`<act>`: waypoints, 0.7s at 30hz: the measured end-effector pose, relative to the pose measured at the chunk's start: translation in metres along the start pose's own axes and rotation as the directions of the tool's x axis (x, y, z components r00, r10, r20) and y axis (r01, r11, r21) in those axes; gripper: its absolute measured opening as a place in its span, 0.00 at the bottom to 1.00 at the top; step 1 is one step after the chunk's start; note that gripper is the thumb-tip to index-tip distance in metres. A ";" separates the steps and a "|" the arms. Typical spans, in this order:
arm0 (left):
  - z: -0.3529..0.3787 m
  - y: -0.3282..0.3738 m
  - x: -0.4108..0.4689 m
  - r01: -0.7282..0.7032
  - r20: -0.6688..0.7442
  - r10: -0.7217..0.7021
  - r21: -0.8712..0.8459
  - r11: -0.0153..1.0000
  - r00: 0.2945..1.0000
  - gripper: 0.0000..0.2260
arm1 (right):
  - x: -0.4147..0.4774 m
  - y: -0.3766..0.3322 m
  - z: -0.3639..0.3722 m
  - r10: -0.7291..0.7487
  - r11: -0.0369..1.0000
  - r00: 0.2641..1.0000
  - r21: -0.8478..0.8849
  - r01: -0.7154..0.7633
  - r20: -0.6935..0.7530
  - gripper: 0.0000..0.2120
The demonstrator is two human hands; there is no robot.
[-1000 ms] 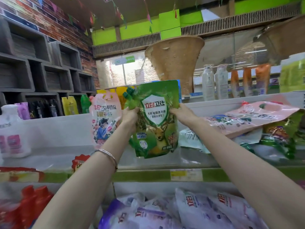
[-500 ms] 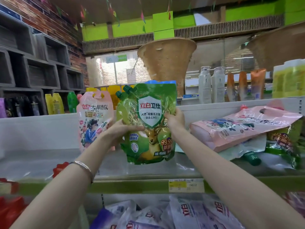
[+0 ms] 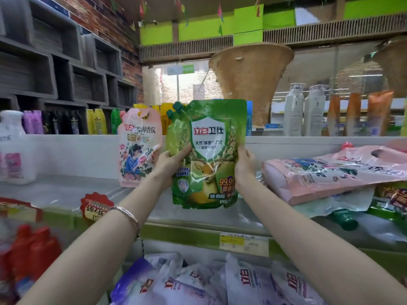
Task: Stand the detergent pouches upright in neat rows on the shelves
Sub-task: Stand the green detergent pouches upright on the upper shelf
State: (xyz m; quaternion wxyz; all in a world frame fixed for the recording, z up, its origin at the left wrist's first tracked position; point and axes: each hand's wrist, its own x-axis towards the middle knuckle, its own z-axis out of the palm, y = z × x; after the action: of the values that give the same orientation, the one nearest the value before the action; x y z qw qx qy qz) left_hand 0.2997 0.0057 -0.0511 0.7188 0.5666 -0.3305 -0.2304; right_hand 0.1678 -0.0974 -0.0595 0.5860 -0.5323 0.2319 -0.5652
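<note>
I hold a green detergent pouch (image 3: 207, 150) upright over the upper shelf (image 3: 66, 190), its spout cap at the top left. My left hand (image 3: 170, 160) grips its left edge and my right hand (image 3: 243, 166) grips its right edge. A pink pouch (image 3: 138, 146) stands upright just to its left on the same shelf. To the right, another pink pouch (image 3: 334, 172) lies flat on a heap of green pouches (image 3: 389, 201).
White and purple pouches (image 3: 231, 282) lie piled on the lower shelf. Red bottles (image 3: 33, 249) stand at lower left and a white bottle (image 3: 13, 148) at far left. A red price tag (image 3: 95, 205) sticks up from the shelf edge. Bottles (image 3: 312, 111) line the back ledge.
Both hands have slid lower on the green pouch and brought it down toward the shelf, next to the standing pink pouch. The camera has shifted slightly.
</note>
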 end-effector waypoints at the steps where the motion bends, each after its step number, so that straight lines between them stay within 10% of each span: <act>1: 0.001 -0.001 0.002 -0.007 -0.011 0.007 -0.044 0.999 1.000 0.20 | 0.001 -0.001 -0.001 -0.060 0.998 0.997 -0.016 0.059 -0.054 0.16; 7: -0.005 0.004 0.017 -0.020 -0.003 0.020 -0.041 0.999 1.000 0.26 | -0.005 -0.001 0.012 -0.407 0.895 0.883 -0.298 0.333 -0.235 0.22; 12: -0.037 0.011 0.054 -0.032 -0.116 0.030 -0.017 0.999 0.993 0.11 | 0.000 -0.014 0.028 -0.545 0.801 0.804 -0.431 0.415 -0.238 0.21; 21: -0.063 0.005 0.085 -0.007 0.055 -0.016 0.396 0.918 0.998 0.14 | 0.008 -0.001 0.058 -0.372 0.924 0.826 -0.255 0.285 -0.423 0.21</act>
State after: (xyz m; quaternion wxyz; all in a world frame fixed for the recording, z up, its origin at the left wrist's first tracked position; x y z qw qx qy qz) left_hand 0.4035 -0.0118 -0.0369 0.5794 0.6940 -0.3893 -0.1765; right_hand 0.2197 -0.0832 -0.0376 0.3561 -0.4645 0.3199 -0.7451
